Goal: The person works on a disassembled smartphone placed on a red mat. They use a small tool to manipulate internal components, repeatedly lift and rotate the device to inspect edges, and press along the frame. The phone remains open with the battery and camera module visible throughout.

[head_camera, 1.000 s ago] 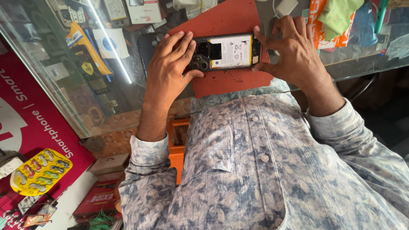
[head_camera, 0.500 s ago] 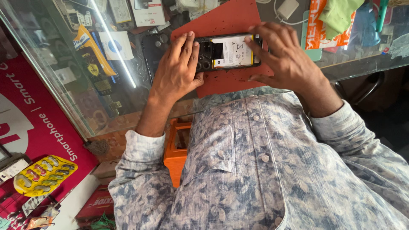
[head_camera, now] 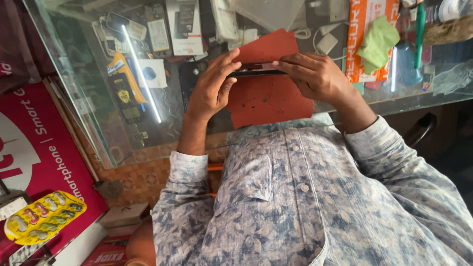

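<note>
Head view: hands [head_camera: 266, 81] gripping phone [head_camera: 256, 70] edges

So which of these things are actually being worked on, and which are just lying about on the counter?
In hand:
- dark phone, seen edge-on, held at its ends by the left hand and right hand
- red mat beneath it

Lying about:
- green cloth
- orange packet
- white charger
- small boxes under the glass counter
- yellow blister pack lower left
</note>
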